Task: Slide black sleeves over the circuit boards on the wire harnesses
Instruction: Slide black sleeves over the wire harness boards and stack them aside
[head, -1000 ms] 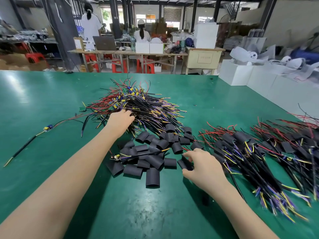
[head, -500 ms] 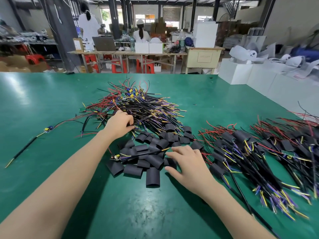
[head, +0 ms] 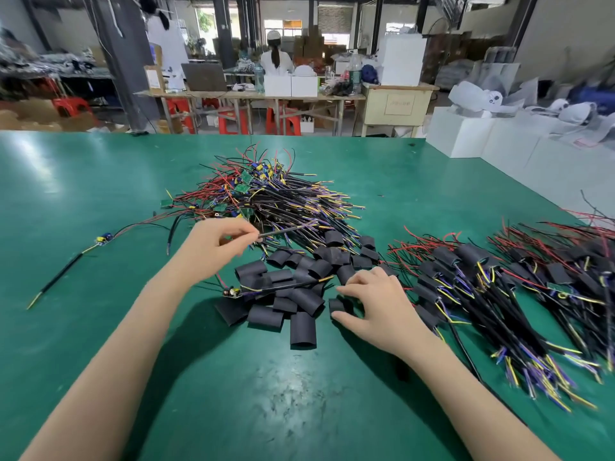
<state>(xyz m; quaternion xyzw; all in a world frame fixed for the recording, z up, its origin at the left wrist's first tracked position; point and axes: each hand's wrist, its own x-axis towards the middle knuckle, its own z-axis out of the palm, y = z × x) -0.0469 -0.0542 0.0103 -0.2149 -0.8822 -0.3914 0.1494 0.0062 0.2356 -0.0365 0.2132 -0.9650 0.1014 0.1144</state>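
The green table [head: 100,201] spreads wide under my arms, and the work lies across its middle in three lots. Farthest from me is the heap of bare harnesses [head: 276,201], red, black and yellow wires tangled with small green circuit boards showing among them. To my right lies the finished pile [head: 499,294], harnesses already wearing their black covers. Between the two, just in front of me, is the scatter of loose black sleeves [head: 293,294], with one unsleeved harness [head: 276,287] lying across it, its board at the left end. A stray harness [head: 66,271] lies well apart on the left. My left hand [head: 216,247] has its grip pinching a thin black cable [head: 279,230] at the near edge of the heap, thumb and forefinger pressed together on it. My right hand [head: 376,301] is curled over a single sleeve [head: 337,306] at the edge of the scatter, fingertips and thumb closing round it. I judge this the pick-up step: one harness and one sleeve being fetched at once. Next I must draw the cable free of the tangle without dragging its neighbours, bring both together, and thread the wire end into the sleeve's mouth.
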